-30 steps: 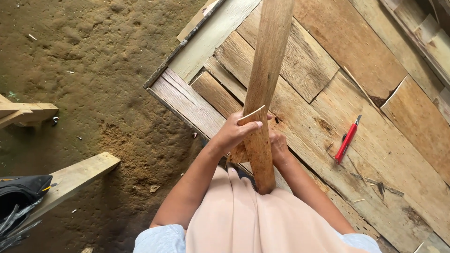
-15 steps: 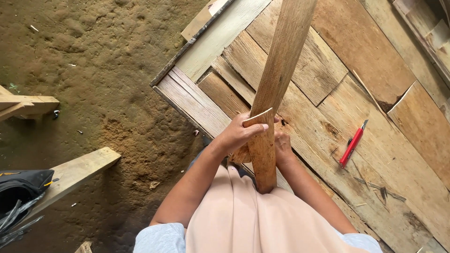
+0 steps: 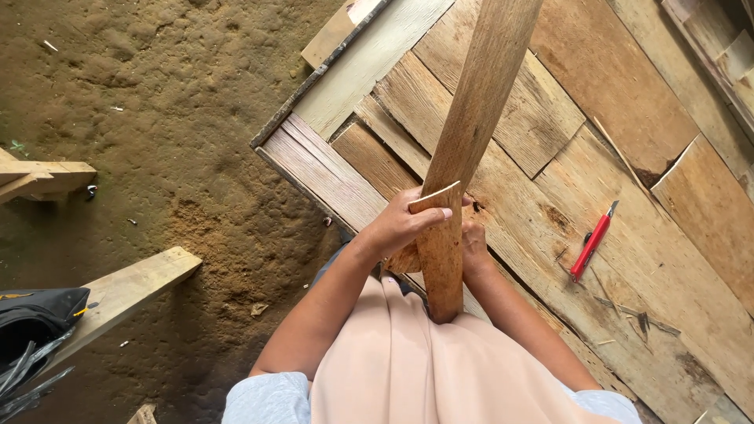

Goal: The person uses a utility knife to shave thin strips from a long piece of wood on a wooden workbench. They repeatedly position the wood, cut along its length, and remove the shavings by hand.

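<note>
Person is standing over a platform of weathered brown wooden planks [image 3: 565,102], looking straight down. Long narrow brown wooden board [image 3: 471,133] is rising steeply toward the camera, its lower end resting against the person's lap at the pale peach skirt [image 3: 416,369], likely braced there so it does not slide.

Left hand [image 3: 400,228] is wrapping the board's left edge, fingers closed, and also pinching a small thin curved sliver of light wood [image 3: 433,196] flat against the board face. Right hand [image 3: 473,242] is mostly hidden behind the board; it looks to be gripping from the far side, but cannot tell how the fingers are set. Both hands are sitting low on the board, near the braced end, probably for steadying.

Red utility knife [image 3: 593,242] is lying on the planks to the right, apart from both hands, with wood shavings [image 3: 628,314] near it. Bare brown dirt ground [image 3: 141,94] is on the left, with a pale timber offcut [image 3: 129,289] and a black tool bag [image 3: 35,322] at the left edge.
</note>
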